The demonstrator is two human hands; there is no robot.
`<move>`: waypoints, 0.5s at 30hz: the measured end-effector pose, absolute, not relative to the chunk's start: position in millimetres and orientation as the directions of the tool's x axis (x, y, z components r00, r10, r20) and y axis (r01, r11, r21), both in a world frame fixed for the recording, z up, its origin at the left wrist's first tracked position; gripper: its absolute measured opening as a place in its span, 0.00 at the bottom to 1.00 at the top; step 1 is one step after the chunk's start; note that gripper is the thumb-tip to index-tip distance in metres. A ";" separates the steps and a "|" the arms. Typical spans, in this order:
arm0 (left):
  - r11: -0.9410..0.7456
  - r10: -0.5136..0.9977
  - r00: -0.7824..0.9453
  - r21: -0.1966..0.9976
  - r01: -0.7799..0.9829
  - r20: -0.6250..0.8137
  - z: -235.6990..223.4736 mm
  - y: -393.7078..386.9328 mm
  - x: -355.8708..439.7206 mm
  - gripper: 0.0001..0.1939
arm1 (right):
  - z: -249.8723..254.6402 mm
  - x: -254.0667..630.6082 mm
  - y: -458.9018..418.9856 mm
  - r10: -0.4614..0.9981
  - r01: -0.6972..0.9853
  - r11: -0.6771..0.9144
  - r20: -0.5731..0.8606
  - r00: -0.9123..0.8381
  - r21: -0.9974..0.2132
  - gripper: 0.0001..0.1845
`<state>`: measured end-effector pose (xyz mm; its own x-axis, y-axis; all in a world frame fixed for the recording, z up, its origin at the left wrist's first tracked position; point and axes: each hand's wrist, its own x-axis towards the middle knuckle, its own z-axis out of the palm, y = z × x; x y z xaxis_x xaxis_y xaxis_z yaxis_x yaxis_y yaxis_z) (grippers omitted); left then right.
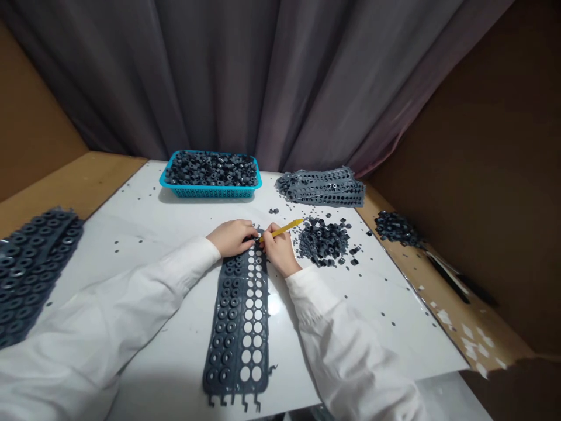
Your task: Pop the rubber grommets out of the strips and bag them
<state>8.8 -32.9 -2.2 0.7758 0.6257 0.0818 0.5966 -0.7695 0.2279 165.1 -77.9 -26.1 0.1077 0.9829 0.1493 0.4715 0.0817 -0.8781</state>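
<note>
A long dark rubber sheet (241,327) lies lengthwise on the white table in front of me. Thick rings stand in its left columns, while round holes run down its right columns and show white through. At its far end, my left hand (233,238) rests over the sheet with bent fingers closed at the material; its fingertips are partly hidden. My right hand (279,250) grips a slim yellow pen-like tool (287,227), slanting with one end up to the right and the other down at the sheet's holes near my left fingertips.
Behind the sheet stands a blue basket (210,192) full of small dark rubber pieces. Perforated sheets (324,187) lie stacked at back right, near a loose heap of pieces (325,240). More ringed sheets (30,269) are at left. Tweezers-like tools (447,278) lie right.
</note>
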 end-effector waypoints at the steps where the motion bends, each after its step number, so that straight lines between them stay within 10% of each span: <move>1: -0.774 0.624 0.779 0.192 0.603 0.071 -1.0 -32.9 10.6 0.11 | -25.9 164.8 -77.6 0.983 0.480 0.082 0.149 0.104 -0.874 0.08; 15: -0.836 0.548 0.835 0.018 0.548 0.059 -5.5 -34.5 16.6 0.08 | -22.1 164.3 -72.8 0.990 0.512 0.085 0.130 0.054 -0.855 0.10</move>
